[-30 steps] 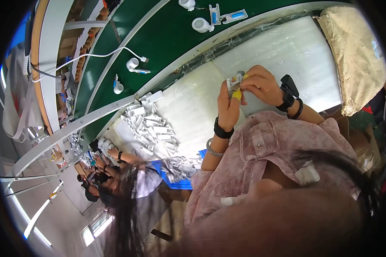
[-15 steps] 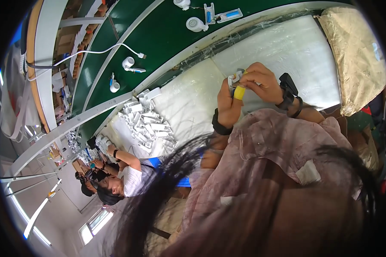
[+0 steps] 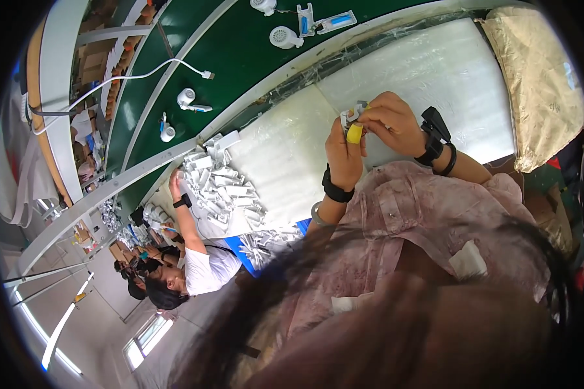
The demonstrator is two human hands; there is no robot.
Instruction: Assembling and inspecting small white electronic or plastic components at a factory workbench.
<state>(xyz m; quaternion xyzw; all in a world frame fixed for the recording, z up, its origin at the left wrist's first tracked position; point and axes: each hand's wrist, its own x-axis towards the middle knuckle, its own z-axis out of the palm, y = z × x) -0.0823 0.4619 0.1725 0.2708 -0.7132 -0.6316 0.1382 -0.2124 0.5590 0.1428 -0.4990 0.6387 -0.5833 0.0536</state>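
Note:
My left hand (image 3: 344,159) is closed around a small white plastic part (image 3: 345,119), which shows a greyish piece at its upper end. A yellow wrap (image 3: 355,133) covers the tip of the left thumb. Close against it, my right hand (image 3: 396,124) pinches at the same part with thumb and fingers. A bit of yellow also shows at the right fingertips. The fingers hide much of the part. Both hands are above the white-covered worktop (image 3: 292,149), and each wrist wears a black band.
A pile of white plastic casings (image 3: 220,188) lies to the left, beside a blue bin (image 3: 250,256) of similar parts. A co-worker's arm (image 3: 188,223) reaches to the pile. Beyond runs a green conveyor (image 3: 240,71) carrying small white fans (image 3: 284,37). Brown paper (image 3: 532,84) lies at right.
My hands remain together on the white part, with the fingers slightly shifted. The co-worker's arm has stretched out to the pile, and the blue bin of parts has come into sight.

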